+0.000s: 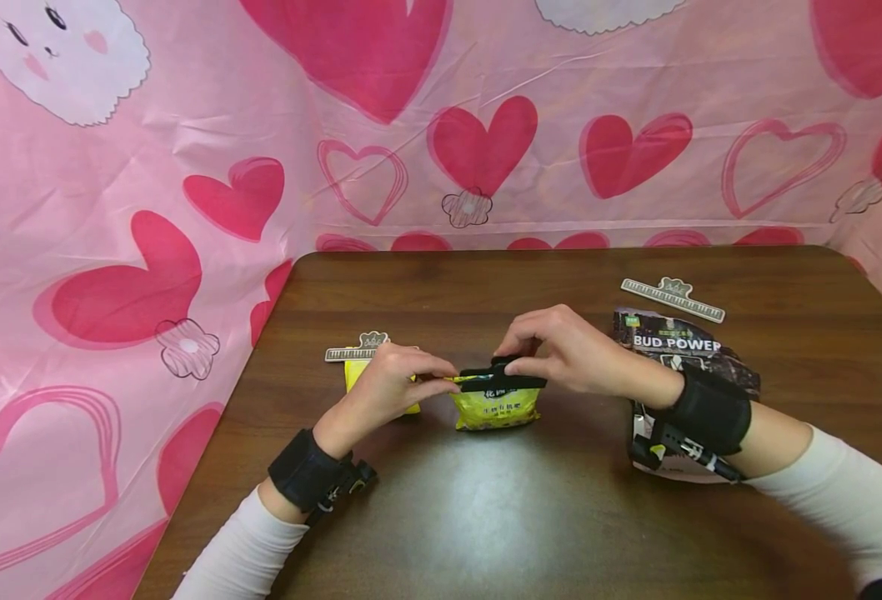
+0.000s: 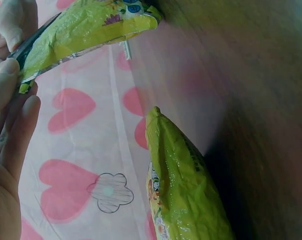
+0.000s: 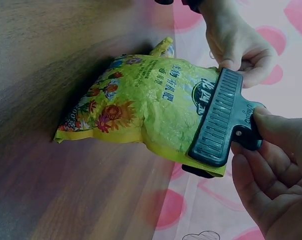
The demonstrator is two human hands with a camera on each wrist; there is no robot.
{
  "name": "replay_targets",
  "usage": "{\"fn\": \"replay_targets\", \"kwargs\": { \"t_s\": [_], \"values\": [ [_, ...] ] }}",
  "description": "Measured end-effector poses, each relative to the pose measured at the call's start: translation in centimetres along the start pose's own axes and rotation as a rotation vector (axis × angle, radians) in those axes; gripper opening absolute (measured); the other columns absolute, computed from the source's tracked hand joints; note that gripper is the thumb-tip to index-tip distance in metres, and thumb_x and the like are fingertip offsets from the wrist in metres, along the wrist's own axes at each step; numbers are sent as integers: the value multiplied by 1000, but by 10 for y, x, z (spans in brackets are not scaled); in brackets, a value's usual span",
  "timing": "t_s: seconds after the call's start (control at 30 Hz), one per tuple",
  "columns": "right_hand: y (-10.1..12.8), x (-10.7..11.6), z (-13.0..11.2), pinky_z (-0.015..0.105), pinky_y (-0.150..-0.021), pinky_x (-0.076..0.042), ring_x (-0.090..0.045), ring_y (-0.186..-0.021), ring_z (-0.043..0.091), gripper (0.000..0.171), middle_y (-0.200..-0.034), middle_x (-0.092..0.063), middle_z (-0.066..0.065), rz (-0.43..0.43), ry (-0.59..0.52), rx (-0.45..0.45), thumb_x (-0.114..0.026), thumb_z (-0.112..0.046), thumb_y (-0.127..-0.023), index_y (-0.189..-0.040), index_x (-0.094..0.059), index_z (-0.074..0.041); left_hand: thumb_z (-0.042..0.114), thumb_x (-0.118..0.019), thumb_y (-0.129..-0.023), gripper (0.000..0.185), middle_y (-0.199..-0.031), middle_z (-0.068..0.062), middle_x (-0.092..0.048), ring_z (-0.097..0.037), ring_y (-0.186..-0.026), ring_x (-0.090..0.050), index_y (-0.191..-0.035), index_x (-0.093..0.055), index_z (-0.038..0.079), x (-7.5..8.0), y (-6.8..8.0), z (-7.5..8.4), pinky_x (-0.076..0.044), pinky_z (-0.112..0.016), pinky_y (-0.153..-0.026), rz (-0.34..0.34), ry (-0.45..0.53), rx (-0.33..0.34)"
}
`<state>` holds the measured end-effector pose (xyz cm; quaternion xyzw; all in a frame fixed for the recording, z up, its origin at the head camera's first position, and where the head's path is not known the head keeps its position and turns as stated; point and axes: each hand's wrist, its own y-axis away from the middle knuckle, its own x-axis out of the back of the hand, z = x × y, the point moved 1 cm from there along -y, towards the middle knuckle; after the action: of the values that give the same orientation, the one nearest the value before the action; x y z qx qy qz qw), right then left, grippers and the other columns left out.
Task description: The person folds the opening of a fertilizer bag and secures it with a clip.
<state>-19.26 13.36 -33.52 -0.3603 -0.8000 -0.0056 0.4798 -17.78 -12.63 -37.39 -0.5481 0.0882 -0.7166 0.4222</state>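
Observation:
A yellow-green fertilizer bag (image 1: 495, 412) printed with flowers stands upright mid-table. Across its top edge sits a black bag clip (image 3: 218, 120), its long jaws over the bag's mouth. With thumb and fingers my right hand (image 1: 564, 350) pinches the clip's handles; the right wrist view shows the thumb on the upper handle (image 3: 251, 117). My left hand (image 1: 392, 379) pinches the bag's top left corner, right at the clip's end. Partly hidden behind that hand is a second yellow bag (image 2: 183, 185), with a white piano-key clip (image 1: 345, 354) by its top.
Under my right forearm lies a dark bag lettered BUD POWER (image 1: 677, 343). Another white piano-key clip (image 1: 672, 298) rests beyond it. The brown wooden table (image 1: 441, 517) ends at a pink heart-printed cloth (image 1: 381, 200) behind and to the left.

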Motion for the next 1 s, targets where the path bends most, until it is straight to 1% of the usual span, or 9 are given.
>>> {"fn": "replay_targets", "kwargs": {
  "t_s": [0.1,0.3,0.43,0.6,0.77,0.87,1.0],
  "values": [
    [0,-1,0,22,-70,-56,-66,-86,4,12,-95,-73,-7,-14,-2,-11,-77,-15,-86,-98,-74,-17,11,-87,-71,21,-82,-3,-77,-9,-70,-71,-89,-79,5,0,0,0,-56,-19,-63,-4,-6,-10],
    [0,-1,-1,22,-69,-57,-67,-88,6,13,-98,-72,-5,-29,1,-25,-76,-16,-88,-101,-74,-16,10,-86,-72,19,-81,-5,-77,-10,-70,-72,-89,-79,4,0,0,0,-57,-25,-60,-2,-10,-16],
    [1,-2,-2,22,-70,-57,-67,-88,7,14,-99,-73,-5,-25,8,-32,-76,-16,-87,-101,-74,-16,10,-86,-73,20,-82,-5,-77,-10,-70,-72,-90,-79,4,0,0,-1,-57,-26,-59,-3,-9,-17],
    [1,-2,-2,23,-69,-57,-66,-84,5,18,-97,-73,-5,-7,9,-32,-79,-16,-85,-101,-74,-15,11,-86,-73,19,-82,-4,-77,-10,-69,-71,-90,-79,5,0,0,-1,-56,-27,-58,-5,-16,-8],
    [2,-4,0,27,-69,-58,-66,-81,5,20,-97,-73,-5,-2,-47,-78,-80,-16,-84,-103,-74,-16,11,-85,-74,19,-82,-4,-77,-10,-70,-72,-91,-79,5,0,-1,-1,-56,-26,-59,-1,-24,-5],
    [3,-5,0,27,-70,-58,-67,-81,6,22,-100,-72,-4,-10,-81,-117,-79,-16,-84,-105,-73,-16,10,-85,-75,19,-83,-6,-77,-13,-72,-73,-92,-79,4,0,-1,-1,-57,-27,-60,-4,-14,-7],
    [5,-7,1,26,-74,-58,-68,-83,7,25,-103,-72,-2,-17,-100,-142,-78,-17,-85,-110,-71,-15,9,-84,-76,20,-85,-7,-78,-15,-74,-74,-94,-79,3,0,-1,0,-58,-25,-63,-16,-3,-6]
  ]
}}
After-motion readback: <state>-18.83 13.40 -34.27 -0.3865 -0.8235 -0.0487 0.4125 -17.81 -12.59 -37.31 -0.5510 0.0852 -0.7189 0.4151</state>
